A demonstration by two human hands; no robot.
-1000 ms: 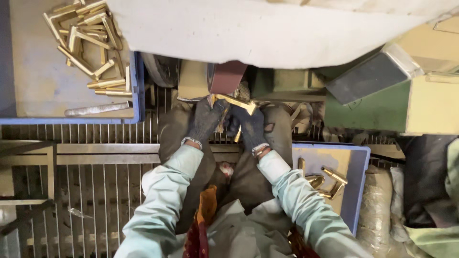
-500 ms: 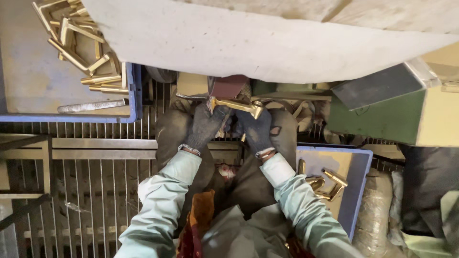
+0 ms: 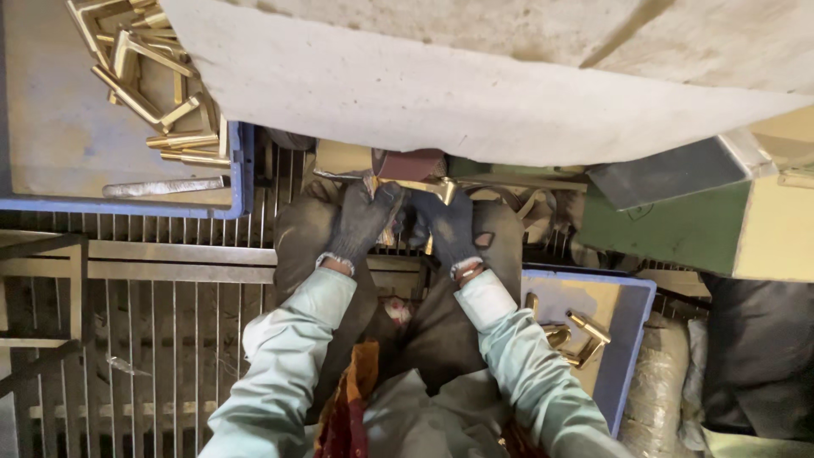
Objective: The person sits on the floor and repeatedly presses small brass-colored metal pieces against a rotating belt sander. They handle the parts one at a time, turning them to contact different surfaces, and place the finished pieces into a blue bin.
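Both gloved hands are meeting at the upper centre of the frame. The left hand [image 3: 366, 222] and right hand [image 3: 448, 226] are each keeping a closed grip on a brass piece [image 3: 421, 186], pressing it against a reddish-brown sanding belt [image 3: 409, 163]. More brass parts [image 3: 144, 85] are lying in the blue tray [image 3: 239, 170] at upper left, others in a second blue tray [image 3: 629, 339] at lower right.

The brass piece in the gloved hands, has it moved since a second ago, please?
No: the brass piece still sits against the sanding drum, held by both gloved hands; only the camera shifted.
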